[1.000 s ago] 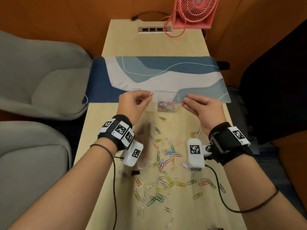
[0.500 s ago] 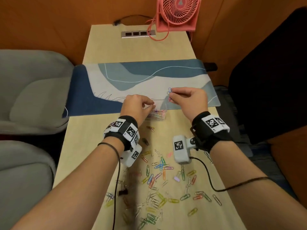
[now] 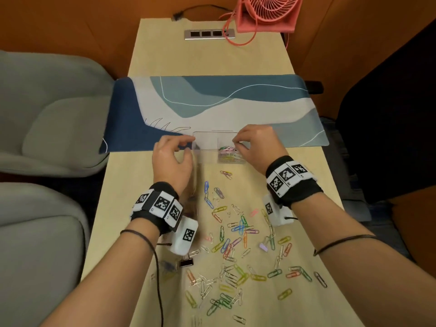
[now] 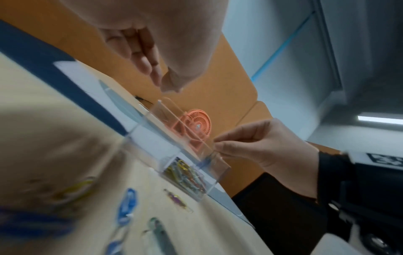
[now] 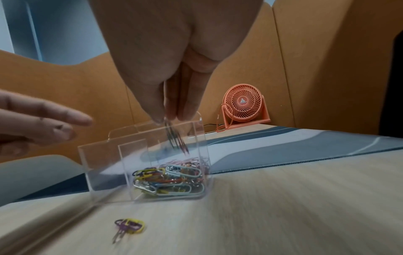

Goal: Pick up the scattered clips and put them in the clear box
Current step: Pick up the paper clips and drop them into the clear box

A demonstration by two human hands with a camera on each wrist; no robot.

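Note:
The clear box (image 3: 207,147) stands at the near edge of the desk mat, with a heap of coloured clips (image 3: 230,155) in its right compartment (image 5: 170,176). My right hand (image 3: 236,143) pinches a few clips (image 5: 174,138) that hang down into that compartment. To the left of the box my left hand (image 3: 191,145) hovers with fingers (image 5: 54,119) relaxed and spread, holding nothing. Several scattered clips (image 3: 236,232) lie on the wooden table between my forearms. A linked purple and yellow pair (image 5: 129,224) lies just in front of the box.
A blue and white desk mat (image 3: 212,102) spans the table behind the box. A black binder clip (image 3: 186,262) lies near my left wrist. At the far end stand a coral fan (image 3: 266,13) and a power socket strip (image 3: 210,34). Grey seats (image 3: 47,114) flank the left side.
My left hand pinched a clip a second ago, came to the box, and now sits left of it holding nothing. My right hand has moved over the right compartment with its clips.

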